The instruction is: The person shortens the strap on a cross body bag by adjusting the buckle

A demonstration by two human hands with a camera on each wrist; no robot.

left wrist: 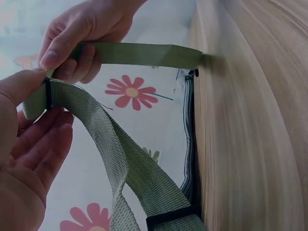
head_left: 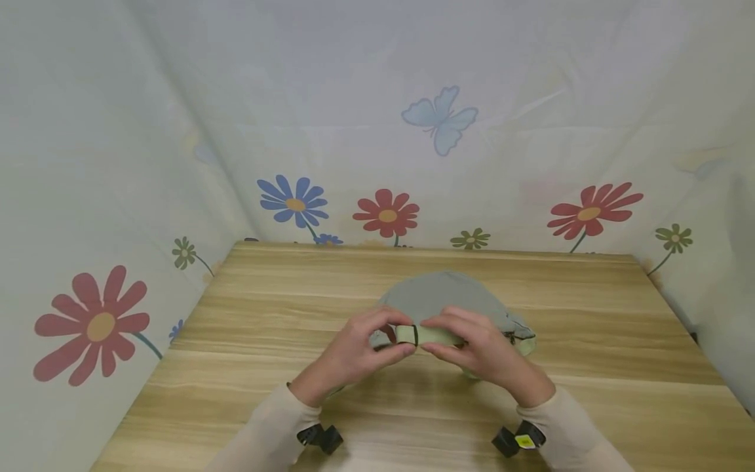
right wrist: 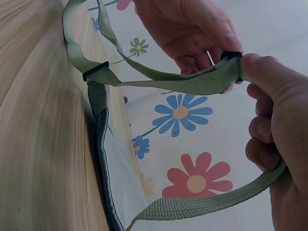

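Observation:
A grey-green fabric bag [head_left: 445,288] lies on the table with its light green webbing strap [head_left: 439,336] raised in front of it. My left hand [head_left: 356,344] pinches the strap between thumb and fingers, beside a small black buckle [head_left: 415,335] that the webbing passes through. On the buckle's other side, my right hand [head_left: 480,344] pinches the strap too, its fingertips close to the buckle. In the left wrist view the strap [left wrist: 96,120] runs down from my left hand to a second black slider [left wrist: 173,217]. My fingers partly cover the webbing at the first buckle.
The bag rests on a wood-grain table [head_left: 265,295]. Along the bag's edge runs a dark zipper [right wrist: 103,159]. Behind the table hangs a pale cloth backdrop [head_left: 330,118] printed with flowers and a butterfly. A dark wrist camera sits at each sleeve.

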